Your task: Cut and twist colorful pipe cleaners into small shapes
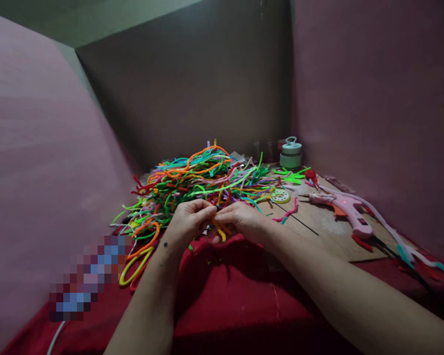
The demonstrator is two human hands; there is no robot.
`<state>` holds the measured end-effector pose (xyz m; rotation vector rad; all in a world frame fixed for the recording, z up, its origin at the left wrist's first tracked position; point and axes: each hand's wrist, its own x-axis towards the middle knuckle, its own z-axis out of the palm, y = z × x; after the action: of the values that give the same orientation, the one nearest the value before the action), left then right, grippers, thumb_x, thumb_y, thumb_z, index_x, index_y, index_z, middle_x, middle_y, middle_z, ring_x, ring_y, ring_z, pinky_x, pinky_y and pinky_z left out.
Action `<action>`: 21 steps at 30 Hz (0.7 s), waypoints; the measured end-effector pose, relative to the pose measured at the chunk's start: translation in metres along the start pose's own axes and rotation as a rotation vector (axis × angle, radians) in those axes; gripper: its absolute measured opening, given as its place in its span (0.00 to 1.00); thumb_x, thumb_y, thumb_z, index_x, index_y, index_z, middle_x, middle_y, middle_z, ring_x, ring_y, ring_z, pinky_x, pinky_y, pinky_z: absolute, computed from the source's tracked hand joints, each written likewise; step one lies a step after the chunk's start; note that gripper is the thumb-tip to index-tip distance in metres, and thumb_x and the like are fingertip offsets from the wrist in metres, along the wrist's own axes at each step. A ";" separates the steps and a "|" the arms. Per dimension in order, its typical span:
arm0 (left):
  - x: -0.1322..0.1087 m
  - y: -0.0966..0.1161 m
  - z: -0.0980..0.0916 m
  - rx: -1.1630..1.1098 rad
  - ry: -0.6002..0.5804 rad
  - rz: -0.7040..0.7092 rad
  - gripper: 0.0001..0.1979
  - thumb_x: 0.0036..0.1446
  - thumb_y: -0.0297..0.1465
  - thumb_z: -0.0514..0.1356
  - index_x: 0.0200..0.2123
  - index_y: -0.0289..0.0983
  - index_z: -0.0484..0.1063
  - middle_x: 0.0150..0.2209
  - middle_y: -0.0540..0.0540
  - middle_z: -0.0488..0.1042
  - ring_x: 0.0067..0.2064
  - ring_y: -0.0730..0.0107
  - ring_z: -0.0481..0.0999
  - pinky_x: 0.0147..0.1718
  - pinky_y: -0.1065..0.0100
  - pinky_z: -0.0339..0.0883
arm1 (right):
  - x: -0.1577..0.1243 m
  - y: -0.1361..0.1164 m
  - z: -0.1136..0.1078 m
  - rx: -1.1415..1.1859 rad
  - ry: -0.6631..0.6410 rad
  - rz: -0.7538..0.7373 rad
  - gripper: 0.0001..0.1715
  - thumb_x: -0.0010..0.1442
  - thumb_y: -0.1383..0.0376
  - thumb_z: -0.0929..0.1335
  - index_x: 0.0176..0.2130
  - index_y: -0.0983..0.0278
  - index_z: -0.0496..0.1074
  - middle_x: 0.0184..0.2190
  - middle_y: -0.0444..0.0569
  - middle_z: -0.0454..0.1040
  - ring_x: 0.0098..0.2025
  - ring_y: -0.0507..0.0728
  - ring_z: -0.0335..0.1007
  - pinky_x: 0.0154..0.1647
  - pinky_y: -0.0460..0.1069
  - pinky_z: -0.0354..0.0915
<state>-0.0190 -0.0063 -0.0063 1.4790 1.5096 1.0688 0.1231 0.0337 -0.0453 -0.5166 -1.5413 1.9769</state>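
My left hand (193,217) and my right hand (241,220) meet at the front of a heap of coloured pipe cleaners (203,182). Both are closed, fingertips pinched close together on an orange-yellow pipe cleaner (221,231). Its bent ends hang below my fingers; the upper part is mostly covered by them. Under my hands lie small dark and green bits, too small to name. Beside my left forearm, yellow and orange pipe cleaners curl in loops (136,268) on the red cloth.
A pink glue gun (342,209) with a lit red light rests on a brown board (325,236) at right. Near it are a round yellow-rimmed disc (280,196) and a mint-green lidded container (290,154). Red cloth (237,305) covers the table. Pinkish walls rise either side.
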 end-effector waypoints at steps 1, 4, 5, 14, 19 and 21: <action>0.000 0.001 0.002 0.010 0.007 0.004 0.13 0.44 0.39 0.61 0.22 0.35 0.66 0.10 0.57 0.58 0.12 0.82 0.53 0.11 0.76 0.44 | 0.000 0.001 0.001 -0.034 0.019 -0.012 0.06 0.45 0.67 0.65 0.24 0.69 0.70 0.19 0.46 0.72 0.21 0.51 0.69 0.27 0.47 0.65; 0.000 0.002 0.005 0.025 0.010 0.015 0.13 0.44 0.38 0.62 0.23 0.34 0.66 0.11 0.57 0.59 0.13 0.82 0.54 0.12 0.76 0.46 | 0.002 0.003 0.003 -0.155 0.084 -0.042 0.05 0.45 0.67 0.65 0.23 0.69 0.69 0.17 0.45 0.71 0.19 0.49 0.66 0.24 0.44 0.62; 0.001 0.001 0.006 0.022 0.021 0.026 0.13 0.44 0.38 0.62 0.24 0.34 0.66 0.13 0.56 0.61 0.13 0.82 0.55 0.12 0.77 0.47 | 0.003 0.003 0.003 -0.181 0.101 -0.046 0.06 0.45 0.67 0.65 0.23 0.69 0.70 0.17 0.46 0.71 0.19 0.49 0.66 0.24 0.44 0.61; 0.003 -0.008 0.012 -0.007 -0.133 -0.087 0.17 0.48 0.44 0.58 0.27 0.33 0.65 0.16 0.53 0.65 0.13 0.81 0.58 0.12 0.77 0.50 | 0.010 0.000 -0.006 0.006 0.472 -0.273 0.14 0.43 0.61 0.69 0.29 0.69 0.73 0.20 0.43 0.71 0.22 0.48 0.62 0.24 0.44 0.56; -0.001 -0.004 0.021 0.068 -0.198 0.026 0.11 0.50 0.37 0.56 0.24 0.34 0.65 0.16 0.55 0.62 0.16 0.81 0.56 0.15 0.77 0.49 | 0.011 0.000 -0.004 0.209 0.473 -0.270 0.12 0.37 0.64 0.72 0.25 0.70 0.73 0.20 0.44 0.71 0.21 0.49 0.63 0.25 0.45 0.58; -0.002 -0.003 0.024 0.173 -0.177 0.122 0.09 0.50 0.35 0.56 0.25 0.34 0.66 0.18 0.55 0.62 0.18 0.81 0.57 0.17 0.77 0.51 | 0.011 0.000 -0.005 0.298 0.490 -0.244 0.11 0.35 0.66 0.72 0.24 0.69 0.72 0.19 0.44 0.72 0.21 0.49 0.64 0.25 0.45 0.59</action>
<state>0.0021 -0.0073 -0.0179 1.7572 1.4306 0.8677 0.1174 0.0447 -0.0460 -0.5995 -0.9417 1.6899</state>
